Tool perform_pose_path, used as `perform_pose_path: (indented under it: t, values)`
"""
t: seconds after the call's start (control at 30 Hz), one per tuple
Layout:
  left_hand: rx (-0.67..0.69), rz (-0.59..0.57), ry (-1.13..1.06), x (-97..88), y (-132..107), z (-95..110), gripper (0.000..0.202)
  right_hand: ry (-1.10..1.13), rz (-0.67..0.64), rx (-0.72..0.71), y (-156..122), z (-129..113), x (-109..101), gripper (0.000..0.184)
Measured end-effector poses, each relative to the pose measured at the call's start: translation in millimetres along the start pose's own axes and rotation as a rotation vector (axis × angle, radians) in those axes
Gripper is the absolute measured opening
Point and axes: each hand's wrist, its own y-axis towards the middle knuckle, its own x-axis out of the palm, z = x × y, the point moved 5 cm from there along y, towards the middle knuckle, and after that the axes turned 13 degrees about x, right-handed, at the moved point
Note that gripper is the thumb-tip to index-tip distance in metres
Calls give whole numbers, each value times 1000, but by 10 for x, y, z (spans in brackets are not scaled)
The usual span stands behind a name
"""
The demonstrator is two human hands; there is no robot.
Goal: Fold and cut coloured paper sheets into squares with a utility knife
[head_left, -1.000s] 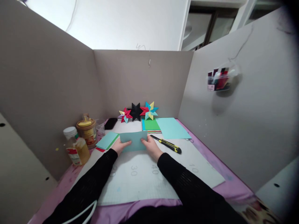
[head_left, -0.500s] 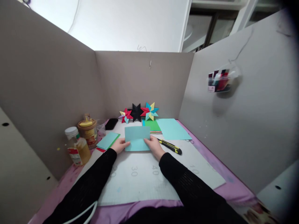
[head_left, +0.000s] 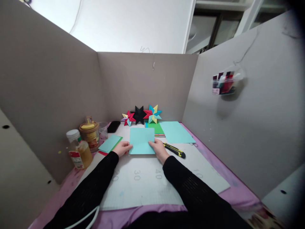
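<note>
Over the white rectangular mat printed with grey numbers, the light-blue rectangular paper sheet presents a taller face to me than one second ago and sits slightly farther right. It is between my hands: my left hand pinches its left edge, my right hand its right. The slim yellow-and-black cutter knife lies just beside my right hand.
</note>
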Motion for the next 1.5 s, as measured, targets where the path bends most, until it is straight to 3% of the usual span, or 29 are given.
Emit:
perform_pose_path:
  t: [0.2, 0.37, 0.53, 0.83, 1.0, 1.17, 1.33, 1.5]
  values:
    - [127, 83, 2, -39, -7, 158, 29, 39, -66, -161, 27, -76, 25, 31]
    - [147, 22, -181, 12, 46, 49, 37, -24, -121, -198, 40, -41, 68, 30]
    - [140, -23, -189, 66, 71, -50, 34, -18, -131, -236, 37, -4, 73, 32]
    - [155, -1, -165, 80, 80, -86, 25, -66, -125, -193, 40, 23, 72, 34]
    - [43, 84, -273, 82, 44, -132, 33, -302, 15, -160, 51, 42, -17, 22]
    - [-72, 152, -421, 42, -1, -116, 45, -414, 51, -19, -4, 61, -26, 16]
    - [-152, 135, -421, 20, -42, -110, 43, -323, 46, 27, -9, 65, -11, 20]
    - [-262, 39, -312, 67, -70, -173, 35, -264, 92, 30, 39, 68, -72, 21]
